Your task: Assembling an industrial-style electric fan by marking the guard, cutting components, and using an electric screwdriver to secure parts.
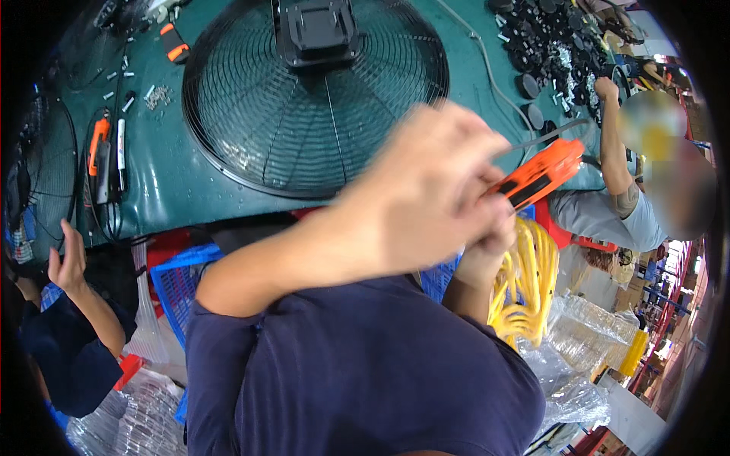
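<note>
An orange and black stick-shaped tool (pixel 538 176), which looks like an electric screwdriver, points up and to the right beyond my hands; its lower end is hidden. My right hand (pixel 490 232) is closed around that hidden end. Reaching across my chest, my left hand (pixel 441 156) is over and beside the right one, its fingers smeared by motion. A grey cable (pixel 551 135) runs near its fingertips, and I cannot tell whether they touch it. On the table, a round black wire fan guard (pixel 319 137) lies with a black square housing (pixel 318 34) at its far side.
The green table (pixel 156 194) also carries an orange tool (pixel 97 144), a white marker (pixel 121 144), an orange and black cutter (pixel 174 44) and black parts (pixel 532 38). Yellow hose coils (pixel 532 281) hang right. Other people's hands (pixel 70 258) are at left and right (pixel 607 89).
</note>
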Tool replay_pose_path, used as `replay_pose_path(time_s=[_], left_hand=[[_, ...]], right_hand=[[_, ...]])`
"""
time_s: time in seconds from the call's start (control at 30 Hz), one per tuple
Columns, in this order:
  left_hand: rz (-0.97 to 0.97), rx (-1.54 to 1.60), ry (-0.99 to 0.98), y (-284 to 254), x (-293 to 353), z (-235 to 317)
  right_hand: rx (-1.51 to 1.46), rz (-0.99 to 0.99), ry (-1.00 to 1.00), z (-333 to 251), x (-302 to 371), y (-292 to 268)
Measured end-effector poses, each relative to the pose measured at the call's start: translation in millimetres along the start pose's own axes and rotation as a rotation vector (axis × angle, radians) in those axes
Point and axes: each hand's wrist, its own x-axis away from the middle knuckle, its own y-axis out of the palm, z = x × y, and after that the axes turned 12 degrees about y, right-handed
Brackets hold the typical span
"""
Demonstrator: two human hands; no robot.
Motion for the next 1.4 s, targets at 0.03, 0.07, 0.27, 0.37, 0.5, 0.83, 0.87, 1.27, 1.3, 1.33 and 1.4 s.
replay_pose_path(time_s=[0.03,0.07,0.27,0.37,0.5,0.83,0.87,1.27,1.3,1.33,1.4], left_hand=[[0.062,-0.121,0.057,-28.8,6.1,-13.1],[0.147,-0.186,-0.075,-60.6,16.4,-13.6],[0.796,-0.512,-0.508,-173.0,138.5,-102.1],[0.795,-0.352,-0.643,-169.6,160.5,-115.2],[0.669,-0.315,-0.628,-155.4,165.2,-116.8],[0.470,-0.545,-0.589,-151.6,168.6,-115.9],[0.468,-0.542,-0.590,-150.6,168.3,-116.5],[0.499,-0.553,-0.557,-149.0,171.9,-121.1],[0.487,-0.573,-0.562,-148.7,171.3,-121.4],[0.477,-0.597,-0.568,-148.7,171.2,-120.5],[0.497,-0.581,-0.573,-148.9,169.7,-120.0]], right_hand=[[-0.090,-0.187,-0.013,-22.6,-18.8,6.6],[-0.318,-0.485,-0.039,-23.0,-45.4,-10.4],[-0.358,-0.364,0.142,-31.1,-131.7,-31.8],[-0.358,-0.297,0.179,-22.1,-144.7,-32.3],[-0.391,-0.196,0.188,-3.0,-146.2,-28.2],[-0.264,-0.227,0.103,-4.7,-140.4,-9.2],[-0.229,-0.199,0.102,-4.7,-139.2,-8.2],[-0.160,-0.182,0.073,-4.9,-135.1,-7.6],[-0.161,-0.184,0.071,-4.3,-134.7,-6.4],[-0.204,-0.156,0.060,-2.2,-134.7,-5.6],[-0.295,-0.137,0.051,-0.2,-135.5,-2.0]])
